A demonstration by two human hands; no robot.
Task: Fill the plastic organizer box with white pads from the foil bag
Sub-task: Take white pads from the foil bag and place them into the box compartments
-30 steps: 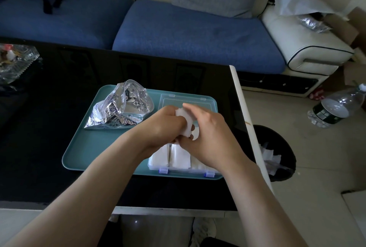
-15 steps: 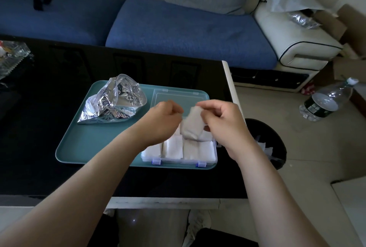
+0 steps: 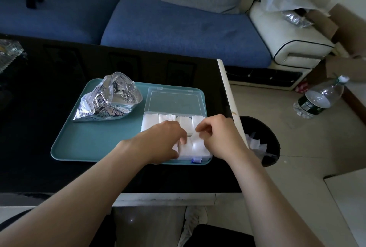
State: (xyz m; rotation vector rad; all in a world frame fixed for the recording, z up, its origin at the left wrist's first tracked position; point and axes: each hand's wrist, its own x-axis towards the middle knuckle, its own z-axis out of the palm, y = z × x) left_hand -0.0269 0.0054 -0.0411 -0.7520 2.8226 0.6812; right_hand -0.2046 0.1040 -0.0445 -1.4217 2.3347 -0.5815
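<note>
Right hand (image 3: 217,137) pinches a white pad (image 3: 195,136) over the near-full organizer box (image 3: 208,155) on the tray (image 3: 89,141); left hand (image 3: 162,141), grip unclear, rests on packed pads (image 3: 200,147): slide it flat into the remaining gap

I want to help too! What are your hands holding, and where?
One white pad, pinched at its edges: left hand on the left edge, right hand on the right, over the organizer box.
</note>
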